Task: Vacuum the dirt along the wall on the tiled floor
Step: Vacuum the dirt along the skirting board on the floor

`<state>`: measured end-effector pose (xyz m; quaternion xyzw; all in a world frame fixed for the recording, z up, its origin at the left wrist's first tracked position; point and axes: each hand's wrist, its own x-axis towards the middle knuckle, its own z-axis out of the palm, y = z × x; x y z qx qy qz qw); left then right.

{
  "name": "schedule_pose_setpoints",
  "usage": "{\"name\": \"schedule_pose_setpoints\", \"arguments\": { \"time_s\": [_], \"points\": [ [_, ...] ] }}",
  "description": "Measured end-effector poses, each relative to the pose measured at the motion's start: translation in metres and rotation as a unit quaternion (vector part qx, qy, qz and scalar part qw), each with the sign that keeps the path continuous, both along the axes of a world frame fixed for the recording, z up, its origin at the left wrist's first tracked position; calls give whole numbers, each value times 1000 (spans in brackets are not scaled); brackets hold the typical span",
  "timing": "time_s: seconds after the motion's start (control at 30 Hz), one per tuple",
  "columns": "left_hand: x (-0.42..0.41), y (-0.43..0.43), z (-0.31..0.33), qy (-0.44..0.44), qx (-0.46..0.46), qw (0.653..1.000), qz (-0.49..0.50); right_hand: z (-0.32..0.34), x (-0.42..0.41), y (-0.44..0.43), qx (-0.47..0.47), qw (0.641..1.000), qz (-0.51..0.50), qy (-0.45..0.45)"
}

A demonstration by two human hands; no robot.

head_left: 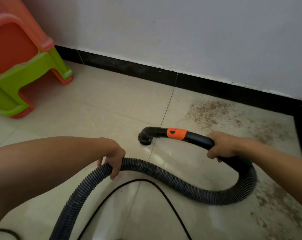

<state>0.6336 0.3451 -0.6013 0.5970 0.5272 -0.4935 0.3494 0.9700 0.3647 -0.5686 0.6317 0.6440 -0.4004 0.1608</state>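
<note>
1. The right hand (223, 147) is gripping the black curved handle (198, 138) of the vacuum, with its fingers wrapped fully round it.
2. The left hand (112, 157) is holding the ribbed hose (155, 170) further back, its fingers curling over the top.
3. The nozzle (145, 136), just ahead of an orange collar (177, 133), is pointing down at the tiled floor (112, 101) over a grout line. Whether it is touching the tile cannot be told.
4. The dirt (209, 110) is lying scattered to the right of the nozzle, along the black baseboard (129, 68), and is trailing down the right side.
5. A black cord (141, 179) is looping across the floor below the hose.
6. An orange and green plastic stool (17, 66) is standing at far left near the wall (181, 32).
</note>
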Motion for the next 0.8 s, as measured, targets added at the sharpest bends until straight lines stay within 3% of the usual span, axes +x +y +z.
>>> {"name": "schedule_pose_setpoints", "arguments": {
  "time_s": [0.07, 0.23, 0.33, 0.47, 0.8],
  "points": [
    [-7, 6, 5, 14, 15, 1000, -6, -5, -10, 0, 28, 999, -18, 22],
    [-10, 5, 9, 29, 33, 999, -12, -7, -22, 1, -31, 999, 23, 30],
    [-8, 7, 16, 15, 42, 999, 5, -7, -11, 10, 30, 999, -28, 20],
    [-2, 24, 29, -19, 98, 994, 46, -11, 7, 19, 156, 982, -83, -68],
    [59, 52, 37, -79, 149, 986, 13, 3, 41, 10, 249, 928, -105, -256]
  ]
}}
